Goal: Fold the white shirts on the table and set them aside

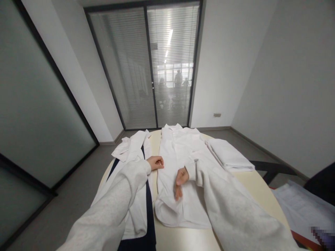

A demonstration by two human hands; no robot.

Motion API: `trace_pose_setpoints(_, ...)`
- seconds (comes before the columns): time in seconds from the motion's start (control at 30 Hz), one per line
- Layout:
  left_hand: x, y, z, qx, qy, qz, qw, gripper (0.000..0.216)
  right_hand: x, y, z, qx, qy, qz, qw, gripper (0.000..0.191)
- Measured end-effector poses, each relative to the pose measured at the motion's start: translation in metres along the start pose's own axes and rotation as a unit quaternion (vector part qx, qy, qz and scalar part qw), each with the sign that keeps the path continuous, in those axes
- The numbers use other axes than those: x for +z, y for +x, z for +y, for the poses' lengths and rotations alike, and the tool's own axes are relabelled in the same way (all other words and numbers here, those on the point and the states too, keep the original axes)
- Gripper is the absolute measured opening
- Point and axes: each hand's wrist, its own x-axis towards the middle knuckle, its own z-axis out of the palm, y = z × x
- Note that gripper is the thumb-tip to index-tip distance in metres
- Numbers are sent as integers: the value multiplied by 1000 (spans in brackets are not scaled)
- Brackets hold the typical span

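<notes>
A white button-up shirt (pixel 174 146) lies spread on a cream table (pixel 183 238), its collar at the far side. My left hand (pixel 156 162) is at the shirt's left edge, fingers curled in and thumb close to the cloth, in what looks like a pinch on that edge. Over the lower front of the shirt is my right hand (pixel 180 182), its fingers stretched out, slightly blurred and holding nothing. Whether it touches the cloth is hard to make out. To the left, another white garment (pixel 136 209) lies on dark navy cloth (pixel 150 219), partly covered by my left sleeve.
A folded white garment (pixel 232 155) rests at the table's right side. Beyond the right edge are papers (pixel 303 205) and a black chair part (pixel 273 167). Behind the table stands a glass partition with blinds (pixel 172 90), with a frosted glass panel (pixel 34 104) at left.
</notes>
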Motion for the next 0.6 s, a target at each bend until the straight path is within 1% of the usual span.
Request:
trace_pose_setpoints(0.07, 0, 0, 0, 2, -7, -1, 1000, 26, 7, -1, -5, 9, -13, -80, 997, 54)
trace_pose_setpoints(0.1, 1, 0, 0, 1, -10, 0, 1000, 26, 9, -1, -8, 22, -22, -110, 993, 60)
trace_pose_setpoints(0.13, 1, 0, 0, 0, -13, 1, 1000, 26, 11, 0, -13, 38, -33, -126, 991, 66)
trace_pose_setpoints(0.17, 1, 0, 1, -3, -14, 2, 1000, 26, 13, 2, -17, 56, -44, -129, 989, 69)
trace_pose_setpoints(0.2, 1, -1, 1, -6, -14, 2, 1000, 26, 15, 4, -23, 73, -54, -117, 989, 70)
trace_pose_setpoints(0.23, 1, -1, 1, -8, -14, 2, 1000, 26, 16, 6, -28, 88, -68, -90, 990, 69)
trace_pose_setpoints(0.3, 1, -1, 2, -7, -14, 3, 1000, 26, 21, 12, -38, 101, -123, 0, 987, 59)
trace_pose_setpoints(0.37, 1, 0, 3, -3, -13, 6, 1000, 25, 28, 19, -43, 86, -197, 102, 971, 51)
trace_pose_setpoints(0.4, 1, 0, 3, -2, -12, 9, 1000, 25, 33, 24, -43, 72, -235, 142, 959, 50)
trace_pose_setpoints(0.43, 1, 0, 3, -2, -12, 11, 1000, 24, 38, 28, -41, 57, -268, 170, 947, 50)
trace_pose_setpoints(0.5, 1, 0, 3, -3, -13, 13, 1000, 24, 46, 36, -36, 26, -320, 189, 928, 48)
trace_pose_setpoints(0.53, 1, 0, 2, -3, -14, 13, 1000, 24, 49, 40, -32, 10, -341, 183, 922, 45)
trace_pose_setpoints(0.6, 1, 0, 3, -4, -13, 10, 1000, 23, 51, 45, -27, -29, -364, 148, 919, 28)
